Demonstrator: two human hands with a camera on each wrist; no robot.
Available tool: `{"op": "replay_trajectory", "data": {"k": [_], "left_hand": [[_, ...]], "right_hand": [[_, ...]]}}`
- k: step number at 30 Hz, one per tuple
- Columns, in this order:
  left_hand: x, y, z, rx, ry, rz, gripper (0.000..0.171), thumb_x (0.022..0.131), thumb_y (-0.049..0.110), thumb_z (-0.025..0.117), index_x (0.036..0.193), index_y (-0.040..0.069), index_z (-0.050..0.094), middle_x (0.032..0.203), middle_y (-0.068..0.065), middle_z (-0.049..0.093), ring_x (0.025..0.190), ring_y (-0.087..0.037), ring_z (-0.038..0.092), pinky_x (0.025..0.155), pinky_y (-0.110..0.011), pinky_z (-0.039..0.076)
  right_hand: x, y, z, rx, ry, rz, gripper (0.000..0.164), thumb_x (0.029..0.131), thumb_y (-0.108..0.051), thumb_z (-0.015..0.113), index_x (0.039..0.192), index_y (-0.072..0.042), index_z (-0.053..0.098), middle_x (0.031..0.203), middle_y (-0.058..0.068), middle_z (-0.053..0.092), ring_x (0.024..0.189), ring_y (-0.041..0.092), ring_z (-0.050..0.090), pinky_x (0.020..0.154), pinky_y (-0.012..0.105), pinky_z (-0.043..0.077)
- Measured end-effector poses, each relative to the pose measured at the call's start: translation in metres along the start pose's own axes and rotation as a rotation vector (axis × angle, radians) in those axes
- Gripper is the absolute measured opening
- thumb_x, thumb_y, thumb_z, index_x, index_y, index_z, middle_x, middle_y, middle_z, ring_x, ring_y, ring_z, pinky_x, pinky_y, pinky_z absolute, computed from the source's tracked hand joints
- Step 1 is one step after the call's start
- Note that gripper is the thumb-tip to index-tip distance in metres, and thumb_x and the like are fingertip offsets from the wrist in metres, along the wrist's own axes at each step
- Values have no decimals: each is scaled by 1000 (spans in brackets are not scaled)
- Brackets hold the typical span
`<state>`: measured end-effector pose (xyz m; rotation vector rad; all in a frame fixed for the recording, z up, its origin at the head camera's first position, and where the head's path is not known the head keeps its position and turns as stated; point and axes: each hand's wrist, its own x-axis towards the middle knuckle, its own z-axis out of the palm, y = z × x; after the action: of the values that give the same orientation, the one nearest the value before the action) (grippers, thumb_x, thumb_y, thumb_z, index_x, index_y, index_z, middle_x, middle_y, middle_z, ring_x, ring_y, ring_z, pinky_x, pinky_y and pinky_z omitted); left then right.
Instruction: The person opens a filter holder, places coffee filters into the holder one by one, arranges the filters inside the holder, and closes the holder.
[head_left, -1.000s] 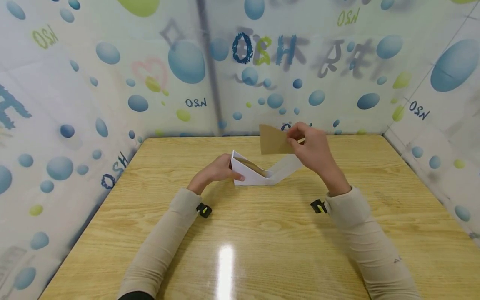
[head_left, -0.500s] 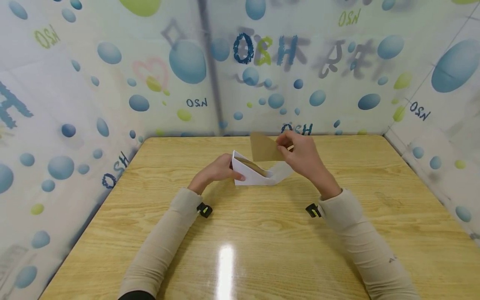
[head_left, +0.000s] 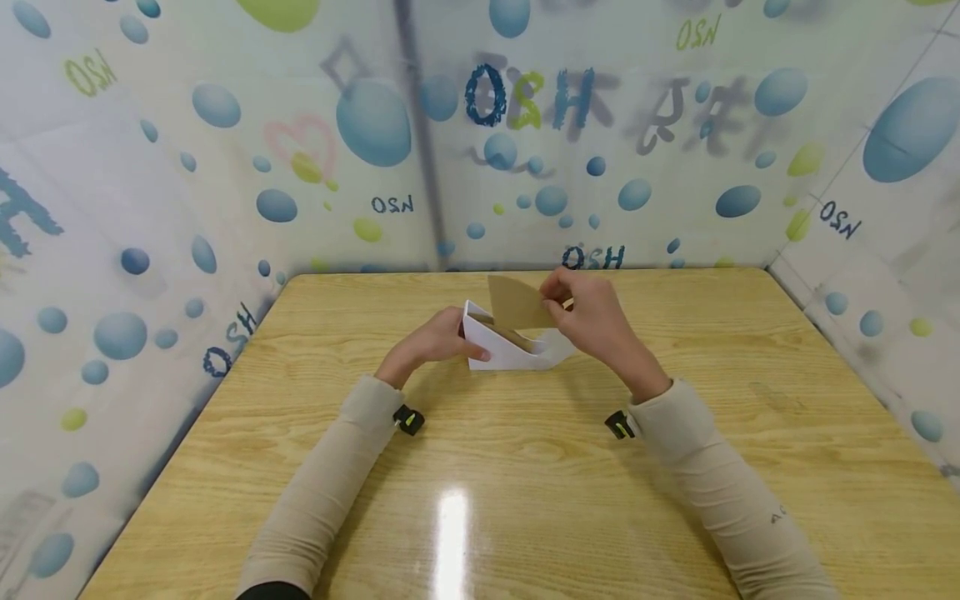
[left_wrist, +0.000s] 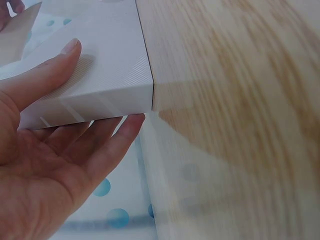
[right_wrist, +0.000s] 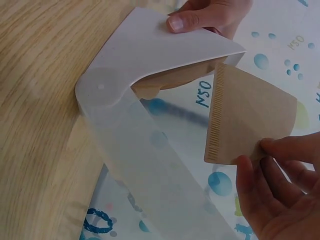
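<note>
A white box [head_left: 504,353] with a slanted open top stands on the table, its translucent flap lid [right_wrist: 150,165] swung out to the right. Brown paper coffee filters [right_wrist: 172,80] show inside the opening. My left hand [head_left: 437,335] grips the box's left end, thumb on the near face and fingers behind, as the left wrist view shows. With thumb and fingertips my right hand [head_left: 592,312] pinches one brown coffee filter [right_wrist: 252,112] by its edge. This filter has a crimped seam along one side. In the head view it overlaps the box's opening, just above the lid.
The wood-grain table [head_left: 525,483] spreads around both forearms. A patterned cloth wall [head_left: 465,183] with blue and green spots rises behind the table and along both sides. Small black wrist mounts [head_left: 408,420] sit at both cuffs.
My right hand has carried the coffee filter left and down, from right of the box to over its opening. My left hand and the box have stayed in place.
</note>
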<state>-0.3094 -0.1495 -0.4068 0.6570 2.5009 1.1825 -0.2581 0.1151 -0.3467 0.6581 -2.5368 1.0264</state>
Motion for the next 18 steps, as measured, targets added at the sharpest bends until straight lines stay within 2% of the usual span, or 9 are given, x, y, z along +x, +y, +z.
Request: {"op": "replay_trajectory", "data": {"k": [18], "left_hand": [[-1, 1, -1, -8, -5, 5, 42, 85, 10, 84, 123, 3, 67, 117, -15, 74, 100, -22, 71, 83, -31, 56]], "right_hand": [[-1, 2, 3, -31, 23, 19, 8, 94, -1, 70, 101, -3, 72, 93, 14, 78, 85, 27, 74, 76, 44, 61]]}}
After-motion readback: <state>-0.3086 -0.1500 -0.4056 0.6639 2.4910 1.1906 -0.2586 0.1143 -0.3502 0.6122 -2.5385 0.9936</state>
